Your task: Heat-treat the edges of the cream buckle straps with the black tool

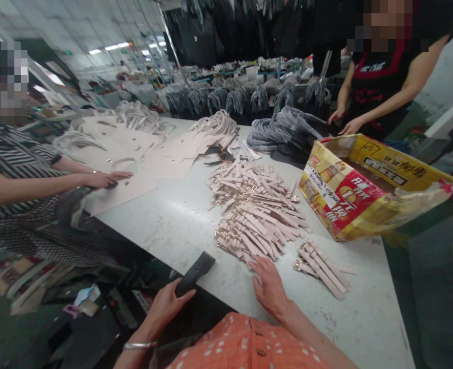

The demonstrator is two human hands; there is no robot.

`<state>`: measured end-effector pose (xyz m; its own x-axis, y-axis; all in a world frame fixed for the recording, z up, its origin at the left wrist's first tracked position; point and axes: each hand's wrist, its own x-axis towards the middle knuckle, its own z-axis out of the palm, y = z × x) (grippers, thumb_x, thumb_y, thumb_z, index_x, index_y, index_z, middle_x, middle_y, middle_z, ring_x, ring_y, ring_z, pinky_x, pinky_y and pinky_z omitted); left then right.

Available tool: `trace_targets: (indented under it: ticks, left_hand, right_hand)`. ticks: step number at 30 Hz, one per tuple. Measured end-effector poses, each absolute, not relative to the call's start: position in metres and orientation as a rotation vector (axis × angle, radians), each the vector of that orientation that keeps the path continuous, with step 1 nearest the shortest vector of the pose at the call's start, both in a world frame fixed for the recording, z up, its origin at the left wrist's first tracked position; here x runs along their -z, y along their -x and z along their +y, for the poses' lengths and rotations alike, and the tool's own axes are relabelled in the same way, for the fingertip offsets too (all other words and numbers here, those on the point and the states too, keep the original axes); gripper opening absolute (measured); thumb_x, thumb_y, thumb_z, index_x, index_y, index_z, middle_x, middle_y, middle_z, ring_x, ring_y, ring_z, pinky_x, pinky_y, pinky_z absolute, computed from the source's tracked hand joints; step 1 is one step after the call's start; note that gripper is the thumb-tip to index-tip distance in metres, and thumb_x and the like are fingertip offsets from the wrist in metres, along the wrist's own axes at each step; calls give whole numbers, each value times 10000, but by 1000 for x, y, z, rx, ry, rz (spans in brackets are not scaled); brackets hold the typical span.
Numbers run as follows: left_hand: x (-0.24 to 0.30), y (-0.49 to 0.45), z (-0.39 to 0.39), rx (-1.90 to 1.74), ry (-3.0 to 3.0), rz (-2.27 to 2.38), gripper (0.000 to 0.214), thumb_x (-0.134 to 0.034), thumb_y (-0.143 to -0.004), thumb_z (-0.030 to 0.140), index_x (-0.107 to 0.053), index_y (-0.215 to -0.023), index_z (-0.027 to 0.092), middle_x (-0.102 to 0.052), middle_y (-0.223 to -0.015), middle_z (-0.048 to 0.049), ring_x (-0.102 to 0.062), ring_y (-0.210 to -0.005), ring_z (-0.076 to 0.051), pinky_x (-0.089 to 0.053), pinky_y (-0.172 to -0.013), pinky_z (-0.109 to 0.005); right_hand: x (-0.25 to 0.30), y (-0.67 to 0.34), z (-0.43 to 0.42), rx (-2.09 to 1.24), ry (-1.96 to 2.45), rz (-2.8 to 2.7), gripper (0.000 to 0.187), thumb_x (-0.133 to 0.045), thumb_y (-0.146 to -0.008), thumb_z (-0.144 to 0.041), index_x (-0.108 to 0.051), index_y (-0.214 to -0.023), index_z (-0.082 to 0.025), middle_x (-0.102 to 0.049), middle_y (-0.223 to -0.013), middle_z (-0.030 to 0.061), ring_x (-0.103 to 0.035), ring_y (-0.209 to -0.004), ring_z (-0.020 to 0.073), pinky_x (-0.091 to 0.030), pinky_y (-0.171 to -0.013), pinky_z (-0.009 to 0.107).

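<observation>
My left hand is closed around one end of a dark, flat, bar-like piece at the table's front edge. Its far end rests over the tabletop and has a small spot near the tip; its exact kind is unclear. My right hand lies at the near edge of a heap of pale pink buckle straps. Its fingertips touch or nearly touch a strap end, with thumb and fingers apart. To its right lies a small separate bunch of the same straps, side by side, metal buckles toward the back.
A yellow and red cardboard box stands at the right. Pale panels and looped handles cover the back left; dark grey handles lie at the back. One person works at the left, another behind the box. The white table ends close before me.
</observation>
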<state>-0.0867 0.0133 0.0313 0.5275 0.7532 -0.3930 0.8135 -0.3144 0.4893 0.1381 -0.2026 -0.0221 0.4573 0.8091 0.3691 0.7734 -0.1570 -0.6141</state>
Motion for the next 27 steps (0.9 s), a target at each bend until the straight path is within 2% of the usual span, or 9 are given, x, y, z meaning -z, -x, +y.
trace_targets:
  ticks: [4, 12, 18, 23, 27]
  left_hand:
    - [-34, 106, 0, 103, -2145, 1377, 672, -564, -633, 575, -594, -1081, 75, -670, -688, -48, -640, -690, -245, -452, -584, -278]
    - [-30, 118, -13, 49, -2140, 1312, 542, -575, -651, 542, -644, -992, 127, -690, -824, -63, -631, -797, -245, -452, -660, -275]
    - [-27, 114, -2, 44, -2119, 1256, 535, -572, -666, 532, -633, -1014, 131, -689, -808, -55, -628, -770, -231, -435, -634, -259]
    - [-27, 118, 8, 62, -2123, 1242, 515, -568, -669, 530, -635, -1004, 145, -688, -828, -51, -627, -796, -223, -428, -654, -249]
    - [-22, 123, 12, 67, -2147, 1246, 535, -561, -676, 541, -624, -1028, 143, -690, -865, -59, -629, -809, -224, -435, -678, -255]
  right_hand:
    - [17, -122, -178, -215, 1958, -1475, 454, -441, -754, -70, -542, -1187, -157, -490, -1296, 109, -410, -1197, 222, -333, -1023, 417]
    - [9, -116, -118, -359, 2297, -1626, 484, -455, -745, -63, -507, -1225, -105, -472, -1315, 138, -427, -1168, 253, -359, -974, 356]
    - [8, -111, -104, -274, 2446, -1615, 516, -437, -774, -72, -416, -1283, -154, -476, -1294, 123, -443, -1120, 228, -445, -814, 304]
    - [10, -113, -91, -254, 2584, -1582, 300, -371, -864, -104, -508, -1120, -178, -595, -1036, 110, -547, -935, 206, -443, -747, 301]
    - [8, -116, -86, -283, 2588, -1586, 155, -443, -864, -165, -543, -982, -172, -617, -928, 90, -571, -883, 198, -423, -757, 296]
